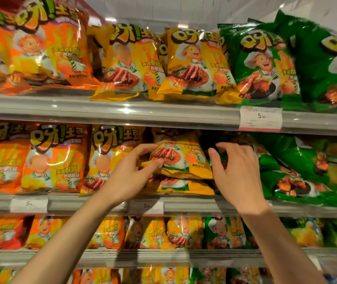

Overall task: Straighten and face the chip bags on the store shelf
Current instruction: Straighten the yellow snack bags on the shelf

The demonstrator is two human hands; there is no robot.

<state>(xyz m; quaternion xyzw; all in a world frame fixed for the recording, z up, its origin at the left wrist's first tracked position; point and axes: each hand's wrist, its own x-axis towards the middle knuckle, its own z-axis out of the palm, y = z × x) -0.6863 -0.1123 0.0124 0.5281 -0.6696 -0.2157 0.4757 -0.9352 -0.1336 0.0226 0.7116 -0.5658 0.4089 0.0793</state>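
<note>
On the middle shelf (pixel 194 206) a yellow chip bag (pixel 186 158) lies tilted on top of another flat yellow bag (pixel 184 186). My left hand (pixel 130 175) grips the tilted bag's left edge, thumb on its front. My right hand (pixel 237 173) hovers just right of the bag with fingers spread and curled, touching nothing that I can tell. Upright yellow bags (pixel 110 156) and orange bags (pixel 55 158) stand to the left. Green bags (pixel 298 173) lean to the right.
The top shelf (pixel 122 111) carries orange, yellow and green bags (pixel 261 64), with a price tag (pixel 260 118) on its rail. Lower shelves hold smaller bags (pixel 182 232) of the same colours. Price labels (pixel 147 206) sit on the middle rail.
</note>
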